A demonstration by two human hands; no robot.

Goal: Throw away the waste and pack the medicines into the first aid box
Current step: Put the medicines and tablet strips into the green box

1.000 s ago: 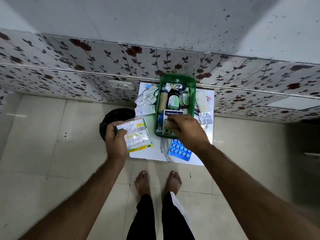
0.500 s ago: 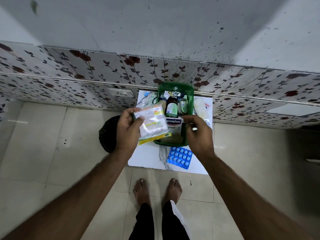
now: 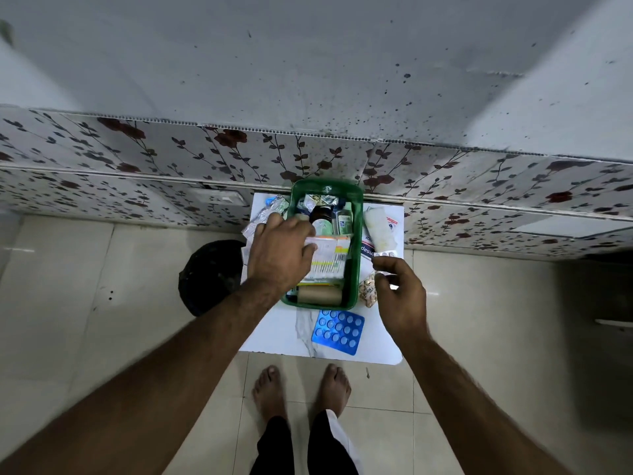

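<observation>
The green first aid box [image 3: 357,234] is crowded: bottles [image 3: 322,219] fill its far half, and a flat medicine packet [image 3: 329,258] under the left hand [image 3: 279,252] covers the middle — only the near end, by a brown roll [image 3: 320,295], shows any gap. Left of the box, foil strips [image 3: 265,214] lie close. Right of it, the right hand [image 3: 399,293] and loose packets [image 3: 378,228] take up the space. Nearer than the box, the white tabletop [image 3: 274,334] lies open beside a blue blister pack [image 3: 338,331].

left hand [image 3: 279,253] palm down, fingers curled; right hand [image 3: 399,289] pinching
</observation>
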